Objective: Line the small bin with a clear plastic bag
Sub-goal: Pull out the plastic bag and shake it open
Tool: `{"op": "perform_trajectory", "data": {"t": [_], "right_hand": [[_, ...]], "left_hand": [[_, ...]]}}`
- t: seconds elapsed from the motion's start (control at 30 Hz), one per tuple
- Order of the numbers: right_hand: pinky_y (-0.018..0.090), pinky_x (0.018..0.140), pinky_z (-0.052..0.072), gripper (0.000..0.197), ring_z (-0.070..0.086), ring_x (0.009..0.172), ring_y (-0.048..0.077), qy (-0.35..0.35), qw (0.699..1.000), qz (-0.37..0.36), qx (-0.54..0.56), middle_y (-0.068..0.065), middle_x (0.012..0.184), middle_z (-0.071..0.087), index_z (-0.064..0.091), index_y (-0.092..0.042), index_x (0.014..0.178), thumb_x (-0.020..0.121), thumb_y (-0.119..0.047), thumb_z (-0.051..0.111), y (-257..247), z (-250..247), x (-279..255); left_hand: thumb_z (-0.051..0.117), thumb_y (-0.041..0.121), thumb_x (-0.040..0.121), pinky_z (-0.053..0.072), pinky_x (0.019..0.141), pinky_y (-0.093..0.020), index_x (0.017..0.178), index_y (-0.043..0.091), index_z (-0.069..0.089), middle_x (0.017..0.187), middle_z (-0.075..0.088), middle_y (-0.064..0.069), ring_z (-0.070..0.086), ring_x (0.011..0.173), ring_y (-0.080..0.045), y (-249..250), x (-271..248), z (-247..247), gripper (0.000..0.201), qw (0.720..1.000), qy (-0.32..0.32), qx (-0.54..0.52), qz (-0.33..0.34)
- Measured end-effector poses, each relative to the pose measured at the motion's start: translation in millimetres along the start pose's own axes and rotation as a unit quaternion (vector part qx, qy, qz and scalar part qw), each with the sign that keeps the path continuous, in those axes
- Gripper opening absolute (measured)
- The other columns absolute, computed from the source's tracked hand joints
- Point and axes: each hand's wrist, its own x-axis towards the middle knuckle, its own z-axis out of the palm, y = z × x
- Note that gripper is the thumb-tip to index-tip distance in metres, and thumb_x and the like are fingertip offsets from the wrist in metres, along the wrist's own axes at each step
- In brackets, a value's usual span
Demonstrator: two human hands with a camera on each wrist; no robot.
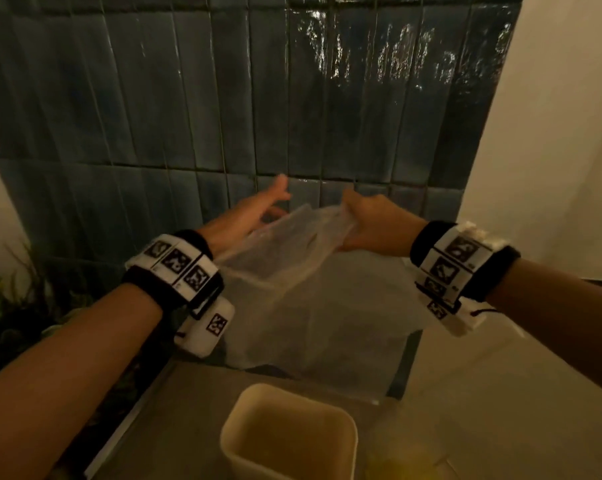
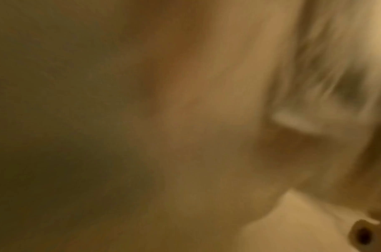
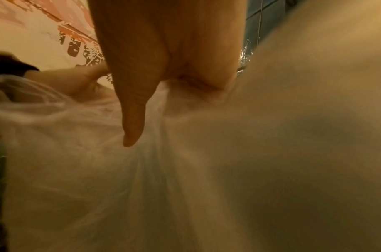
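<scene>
Clear plastic bag (image 1: 313, 289) hangs between both raised hands, above and at 12 o'clock of the small bin (image 1: 289, 434), which stands unlined on the counter (image 1: 500, 393). Right hand (image 1: 372, 223) pinches the bag's top edge; left hand (image 1: 254, 213) has its fingers spread at the film. Opening, lowering and cuffing the bag remain.

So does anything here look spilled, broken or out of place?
Nothing stands out. The clear bag hangs crumpled between the left hand and right hand, and the small bin stands upright, unlined.
</scene>
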Motion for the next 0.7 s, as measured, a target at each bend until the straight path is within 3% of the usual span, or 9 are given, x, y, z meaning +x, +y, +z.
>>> {"op": "perform_trajectory", "data": {"t": [0.07, 0.13, 0.2, 0.27, 0.33, 0.43, 0.53, 0.6, 0.7], "right_hand": [[0.03, 0.074, 0.04, 0.065, 0.055, 0.092, 0.02, -0.002, 0.999, 0.003, 0.039, -0.002, 0.099, 0.053, 0.039, -0.014, 0.116, 0.071, -0.045, 0.074, -3.7, 11.0, -7.0], [0.036, 0.08, 0.048, 0.071, 0.059, 0.099, 0.022, 0.011, 0.997, 0.004, 0.073, 0.0, 0.111, 0.056, 0.035, -0.021, 0.121, 0.069, -0.047, 0.075, -6.9, 18.7, -16.2], [0.044, 0.088, 0.05, 0.069, 0.057, 0.106, 0.024, 0.045, 0.997, 0.006, 0.063, 0.001, 0.128, 0.05, 0.028, -0.031, 0.129, 0.076, -0.05, 0.066, -11.4, 25.5, -27.8], [0.047, 0.088, 0.049, 0.05, 0.049, 0.111, 0.026, 0.104, 0.994, -0.02, -0.025, 0.003, 0.13, 0.043, 0.034, -0.033, 0.129, 0.086, -0.046, 0.055, -15.4, 34.3, -40.5], [0.049, 0.091, 0.047, 0.033, 0.04, 0.115, 0.03, 0.183, 0.969, -0.081, -0.148, 0.009, 0.129, 0.046, 0.05, -0.029, 0.12, 0.088, -0.037, 0.054, -18.6, 40.9, -53.9], [0.048, 0.104, 0.033, 0.028, 0.036, 0.13, 0.03, 0.222, 0.932, -0.159, -0.238, 0.01, 0.133, 0.053, 0.061, -0.03, 0.112, 0.088, -0.037, 0.049, -26.4, 49.8, -81.5], [0.049, 0.103, 0.042, 0.025, 0.057, 0.117, 0.027, 0.084, 0.938, -0.223, -0.253, 0.005, 0.123, 0.063, 0.061, -0.029, 0.11, 0.086, -0.033, 0.054, -37.7, 84.8, -123.5], [0.047, 0.085, 0.054, 0.023, 0.067, 0.092, 0.027, -0.111, 0.942, -0.238, -0.211, 0.003, 0.105, 0.068, 0.056, -0.028, 0.112, 0.091, -0.027, 0.047, -47.0, 114.9, -156.7], [0.05, 0.094, 0.046, 0.037, 0.059, 0.109, 0.034, -0.385, 0.903, -0.166, -0.093, 0.01, 0.124, 0.06, 0.044, -0.028, 0.132, 0.099, -0.036, 0.031, -69.5, 135.7, -192.1]], "left_hand": [[0.062, 0.069, 0.062, 0.047, 0.088, -0.029, 0.121, 0.033, 0.053, 0.117, 0.062, 0.006, 0.06, 0.103, -0.009, -0.1, 0.1, 3.3, 0.07, 0.993, -0.012, 0.106, 0.042], [0.07, 0.042, 0.076, 0.049, 0.091, -0.03, 0.123, 0.021, 0.057, 0.109, 0.066, 0.004, 0.062, 0.1, -0.01, -6.8, 2.0, 8.4, 0.053, 0.965, -0.022, 0.242, 0.098], [0.064, 0.026, 0.086, 0.05, 0.077, -0.024, 0.108, 0.014, 0.067, 0.084, 0.068, 0.007, 0.063, 0.077, -0.003, -15.0, 2.6, 12.7, 0.025, 0.948, -0.036, 0.279, 0.149], [0.058, 0.023, 0.09, 0.047, 0.059, -0.016, 0.101, 0.011, 0.068, 0.068, 0.062, 0.009, 0.057, 0.055, 0.003, -22.3, 2.4, 15.6, 0.019, 0.953, -0.035, 0.258, 0.151], [0.055, 0.024, 0.092, 0.047, 0.059, -0.012, 0.103, 0.01, 0.066, 0.079, 0.067, 0.003, 0.061, 0.065, 0.002, -28.3, 3.5, 17.2, 0.022, 0.957, -0.028, 0.243, 0.156], [0.049, 0.022, 0.094, 0.05, 0.077, -0.028, 0.104, 0.008, 0.064, 0.096, 0.068, -0.008, 0.064, 0.089, -0.018, -31.7, 5.4, 15.9, 0.022, 0.952, 0.016, 0.251, 0.172], [0.045, 0.019, 0.095, 0.043, 0.061, -0.025, 0.104, 0.006, 0.061, 0.078, 0.058, 0.0, 0.056, 0.074, -0.016, -31.7, 7.6, 10.0, 0.023, 0.955, 0.083, 0.236, 0.161], [0.043, 0.02, 0.096, 0.044, 0.066, -0.026, 0.107, 0.005, 0.06, 0.085, 0.062, -0.006, 0.057, 0.081, -0.021, -32.2, 10.9, 5.3, 0.025, 0.96, 0.113, 0.209, 0.146], [0.042, 0.021, 0.096, 0.046, 0.072, -0.031, 0.109, 0.005, 0.06, 0.096, 0.063, -0.017, 0.061, 0.093, -0.029, -34.8, 11.5, 2.5, 0.028, 0.966, 0.136, 0.182, 0.125]]}}
